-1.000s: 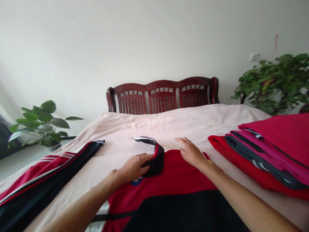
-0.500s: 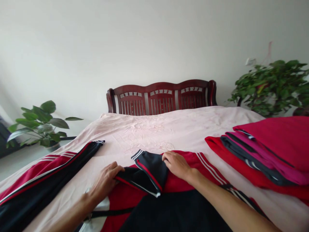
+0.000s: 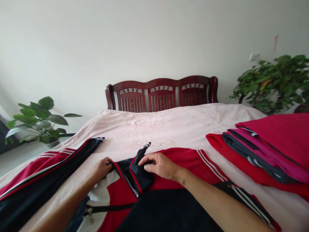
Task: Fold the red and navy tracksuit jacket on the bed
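Observation:
A red, navy and white track jacket (image 3: 173,203) lies spread in front of me, with a metal zipper pull (image 3: 89,211) near its left side. My left hand (image 3: 102,169) pinches the left edge of the jacket's dark, red-piped flap, which looks like its collar. Thumb and fingers of my right hand (image 3: 160,166) grip the same dark flap (image 3: 142,177) farther right; its white-striped tip stands up beyond the fingers. Part of the flap is hidden behind the right hand.
Pale pink cloth (image 3: 125,127) covers the surface. Navy and red striped clothing (image 3: 55,170) lies at left, a stack of folded clothes (image 3: 272,141) at right. Behind stand a dark red wooden backrest (image 3: 161,93) and two leafy plants (image 3: 41,119).
My right hand has moved left with the dark flap, which now stands more upright. My left hand has shifted slightly left and up with its edge of the cloth.

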A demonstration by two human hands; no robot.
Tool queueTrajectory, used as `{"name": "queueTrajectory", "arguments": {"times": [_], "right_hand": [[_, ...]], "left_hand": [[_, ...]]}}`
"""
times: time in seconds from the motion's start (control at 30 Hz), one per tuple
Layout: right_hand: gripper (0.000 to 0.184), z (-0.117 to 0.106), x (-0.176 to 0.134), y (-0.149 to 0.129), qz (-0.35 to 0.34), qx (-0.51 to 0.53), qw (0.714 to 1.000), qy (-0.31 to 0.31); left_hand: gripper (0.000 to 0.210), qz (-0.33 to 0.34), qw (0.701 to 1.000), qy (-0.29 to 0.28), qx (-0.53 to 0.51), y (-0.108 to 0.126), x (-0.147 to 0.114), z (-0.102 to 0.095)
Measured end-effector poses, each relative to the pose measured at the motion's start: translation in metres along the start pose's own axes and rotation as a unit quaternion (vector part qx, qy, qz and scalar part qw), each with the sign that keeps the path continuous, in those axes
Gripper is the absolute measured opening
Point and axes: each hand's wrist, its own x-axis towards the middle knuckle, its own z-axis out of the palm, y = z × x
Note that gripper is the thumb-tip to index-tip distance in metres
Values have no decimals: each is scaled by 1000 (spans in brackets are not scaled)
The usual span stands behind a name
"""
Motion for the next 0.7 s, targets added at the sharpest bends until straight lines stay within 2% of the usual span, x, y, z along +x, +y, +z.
{"name": "queueTrajectory", "arguments": {"times": [0.03,0.1,0.13,0.17,0.2,0.3,0.4,0.47,0.57,0.7], "right_hand": [[28,-8,-5,2,-3,2,1000,-16],[34,-35,-15,18,67,-108,991,33],[39,-52,-20,29,123,-184,972,74],[44,-70,-25,41,182,-267,940,106],[48,-87,-29,53,215,-309,918,122],[55,-124,-39,81,253,-380,881,121],[54,-136,-44,90,259,-433,860,83],[42,-139,-46,90,249,-457,852,54],[27,-141,-54,85,213,-480,851,29],[33,-144,-74,75,88,-530,843,31]], "left_hand": [[23,5,1000,-5,12,0,-2,-2],[38,45,997,-7,57,4,-11,-10],[46,82,993,-4,83,9,-18,-14],[51,127,986,-4,104,17,-27,-17],[54,175,978,-13,115,26,-37,-20],[58,271,955,-77,90,59,-67,-15],[62,286,951,-93,74,84,-83,4],[45,280,954,-87,60,88,-81,14],[25,262,963,-63,-15,76,-63,13],[14,245,954,20,-171,41,-34,-11]]}}
